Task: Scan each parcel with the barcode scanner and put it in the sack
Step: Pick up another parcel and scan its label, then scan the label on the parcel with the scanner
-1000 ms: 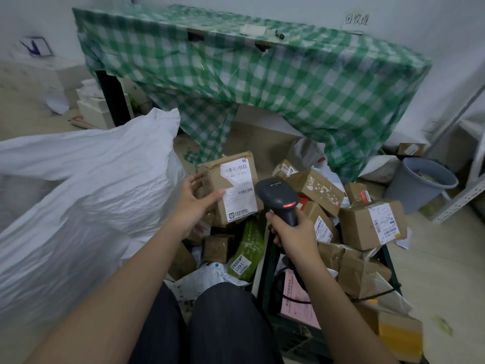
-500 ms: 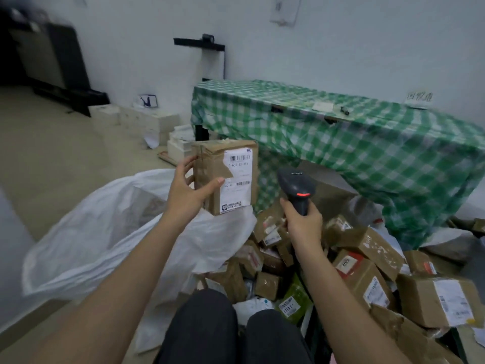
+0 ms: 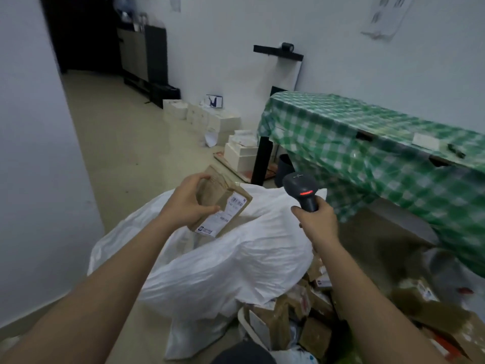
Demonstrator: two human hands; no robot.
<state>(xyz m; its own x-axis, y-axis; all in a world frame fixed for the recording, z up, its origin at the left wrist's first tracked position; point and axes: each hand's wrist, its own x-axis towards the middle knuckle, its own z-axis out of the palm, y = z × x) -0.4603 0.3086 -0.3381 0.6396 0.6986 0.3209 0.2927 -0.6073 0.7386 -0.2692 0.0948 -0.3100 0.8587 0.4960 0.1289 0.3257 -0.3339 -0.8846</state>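
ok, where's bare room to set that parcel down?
Bare floor between the left wall and the white boxes; a strip left of the sack. Crowded: parcel pile lower right, under the right hand.

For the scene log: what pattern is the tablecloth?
Green-and-white check on the tablecloth, seen in the head view.

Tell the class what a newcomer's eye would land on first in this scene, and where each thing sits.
First, the brown parcel gripped in the left hand, tilted over the big white sack in the middle. Next, the black scanner with its red light, held upright in the right hand. Behind, on the right, the green checked tablecloth stands out.
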